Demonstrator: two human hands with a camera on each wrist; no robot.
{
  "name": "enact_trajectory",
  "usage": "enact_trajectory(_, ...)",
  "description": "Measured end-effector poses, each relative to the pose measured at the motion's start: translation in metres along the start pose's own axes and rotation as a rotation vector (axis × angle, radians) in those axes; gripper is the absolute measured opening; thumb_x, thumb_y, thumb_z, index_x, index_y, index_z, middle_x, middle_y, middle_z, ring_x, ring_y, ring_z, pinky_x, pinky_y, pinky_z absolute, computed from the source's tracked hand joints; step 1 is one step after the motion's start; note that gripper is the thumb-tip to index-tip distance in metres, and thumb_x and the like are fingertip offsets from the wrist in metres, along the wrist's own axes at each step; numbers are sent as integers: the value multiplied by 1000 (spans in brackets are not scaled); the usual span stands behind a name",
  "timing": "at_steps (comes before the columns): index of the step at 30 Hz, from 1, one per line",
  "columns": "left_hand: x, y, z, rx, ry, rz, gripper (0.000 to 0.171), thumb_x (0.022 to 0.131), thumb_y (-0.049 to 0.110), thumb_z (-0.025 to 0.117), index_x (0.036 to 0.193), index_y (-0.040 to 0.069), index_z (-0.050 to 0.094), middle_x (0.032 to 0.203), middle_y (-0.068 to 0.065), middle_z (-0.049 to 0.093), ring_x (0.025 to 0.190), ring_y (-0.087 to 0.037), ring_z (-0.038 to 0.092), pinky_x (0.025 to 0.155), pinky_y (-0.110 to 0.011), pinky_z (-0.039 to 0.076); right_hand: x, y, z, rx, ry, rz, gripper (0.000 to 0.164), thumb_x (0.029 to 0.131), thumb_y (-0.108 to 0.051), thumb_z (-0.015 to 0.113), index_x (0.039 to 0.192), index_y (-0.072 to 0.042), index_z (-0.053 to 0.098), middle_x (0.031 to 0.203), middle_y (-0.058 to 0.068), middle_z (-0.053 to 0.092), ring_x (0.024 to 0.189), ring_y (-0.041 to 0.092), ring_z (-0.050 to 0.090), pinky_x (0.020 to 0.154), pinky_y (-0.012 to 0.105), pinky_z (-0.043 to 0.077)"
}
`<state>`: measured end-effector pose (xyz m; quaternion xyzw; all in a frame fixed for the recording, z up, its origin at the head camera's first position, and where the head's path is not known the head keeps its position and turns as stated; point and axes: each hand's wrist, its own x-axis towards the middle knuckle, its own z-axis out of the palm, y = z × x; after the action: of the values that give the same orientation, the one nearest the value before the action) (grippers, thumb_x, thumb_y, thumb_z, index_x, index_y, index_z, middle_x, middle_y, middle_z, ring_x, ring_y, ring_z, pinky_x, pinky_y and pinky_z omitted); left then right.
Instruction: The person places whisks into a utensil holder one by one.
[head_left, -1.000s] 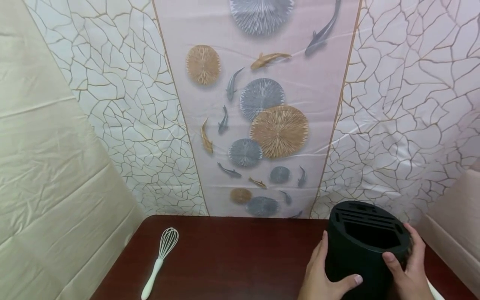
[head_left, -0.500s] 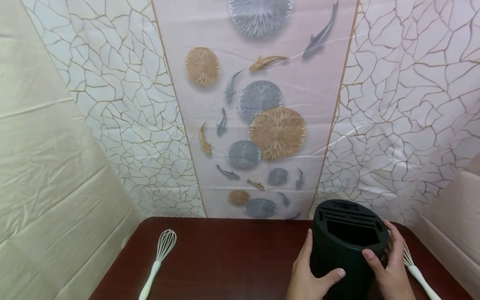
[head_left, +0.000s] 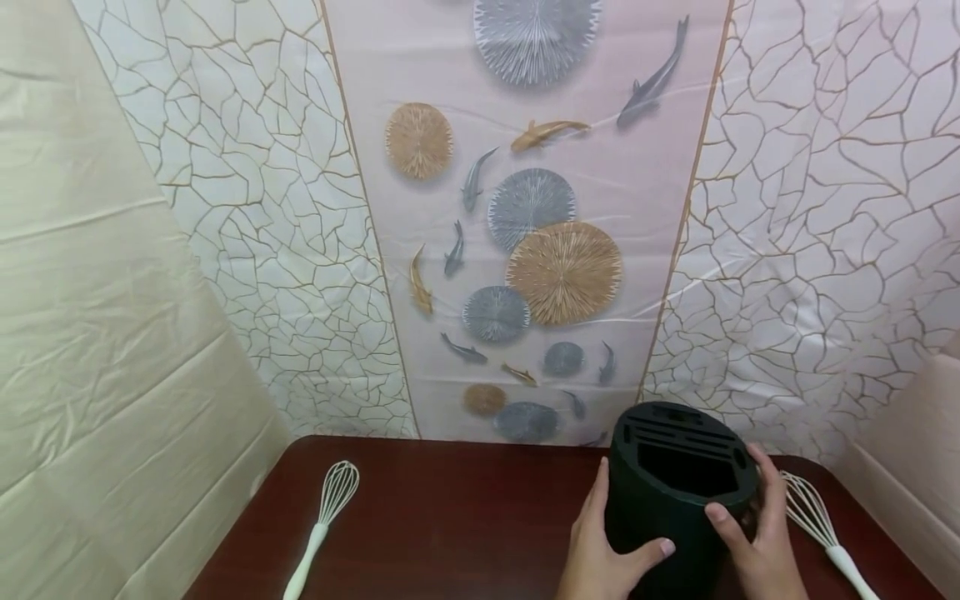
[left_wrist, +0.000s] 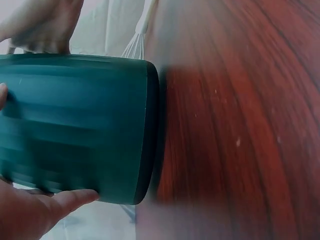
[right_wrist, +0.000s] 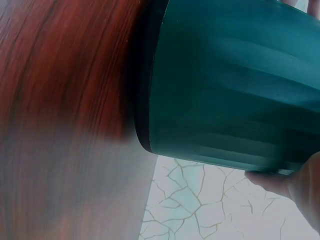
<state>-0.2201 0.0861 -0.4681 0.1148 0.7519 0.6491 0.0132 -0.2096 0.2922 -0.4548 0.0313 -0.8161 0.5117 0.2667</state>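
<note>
A dark green knife block [head_left: 648, 512], round-sided with slots and one wide opening in its slanted top, stands upright at the right of the table. My left hand [head_left: 600, 554] grips its left side, thumb across the front. On the opposite side my right hand [head_left: 759, 537] holds it, with the thumb near the top rim and fingers round the back. Both wrist views show the green wall [left_wrist: 75, 120] and its dark base [right_wrist: 145, 100] right at the wooden tabletop. Just right of my right hand lies a white whisk [head_left: 846, 567], partly hidden by that hand.
Another white whisk [head_left: 306, 560] lies at the left of the dark red-brown table [head_left: 450, 517]. A patterned cloth [head_left: 525, 333] with fish and round shapes hangs behind the table's back edge. Pale cream cloth [head_left: 135, 375] walls off the left side, and similar cloth the right.
Both hands have moved the knife block leftward over the table. The whisk at the right, mostly hidden behind the block and right hand before, now shows. The left whisk stays put.
</note>
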Motion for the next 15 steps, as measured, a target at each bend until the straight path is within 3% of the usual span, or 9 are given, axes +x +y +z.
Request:
enact_trajectory(10, -1, -5, -15, -3, 25, 67, 112, 81, 45, 92, 169, 34, 23, 170, 8, 32, 152, -24, 37, 116, -52, 41, 1, -12, 17, 8, -40, -33, 89, 106, -9, 59, 170, -27, 1, 156, 27, 27, 113, -9, 37, 81, 2, 34)
enact_trajectory(15, -1, -6, -21, 0, 44, 67, 112, 82, 45, 92, 169, 33, 23, 170, 7, 32, 152, -25, 37, 116, -54, 41, 2, -15, 22, 27, -58, -45, 88, 107, -9, 58, 171, -25, 0, 157, 28, 26, 114, -11, 36, 81, 2, 35)
